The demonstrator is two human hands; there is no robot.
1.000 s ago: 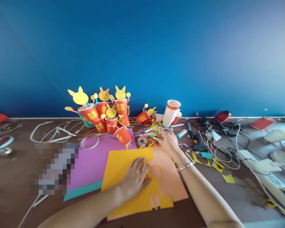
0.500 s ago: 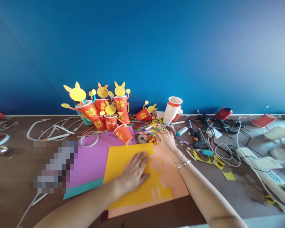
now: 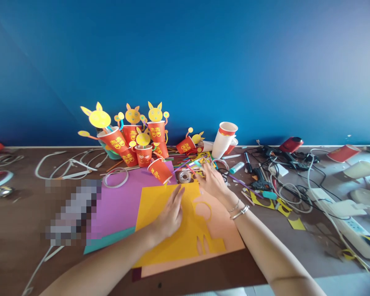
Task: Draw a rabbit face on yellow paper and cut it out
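My left hand (image 3: 169, 216) rests on its side edge on a yellow paper sheet (image 3: 163, 250), fingers stretched out and slightly raised. Holes cut in the sheet, one round and two ear-shaped, show peach paper (image 3: 231, 242) underneath. My right hand (image 3: 214, 181), with bracelets at the wrist, is above the sheet's far edge at a pile of coloured sticks and pens. Its fingers are bent together by a thin red stick-like piece and a teal piece; what they grip is partly hidden. A tape roll (image 3: 185, 176) lies just left of those fingers.
Red paper cups (image 3: 156, 133) with yellow rabbit heads stand at the back left. A white cup stack (image 3: 222, 142) rises behind my right hand. Purple paper (image 3: 117, 209) lies to the left. At right are a glue gun (image 3: 260, 179), cables and a power strip (image 3: 348, 226).
My left hand has tipped up from lying flat on the yellow sheet onto its edge. My right hand has lifted slightly from the pile, where a red piece and a teal piece now show by its fingers.
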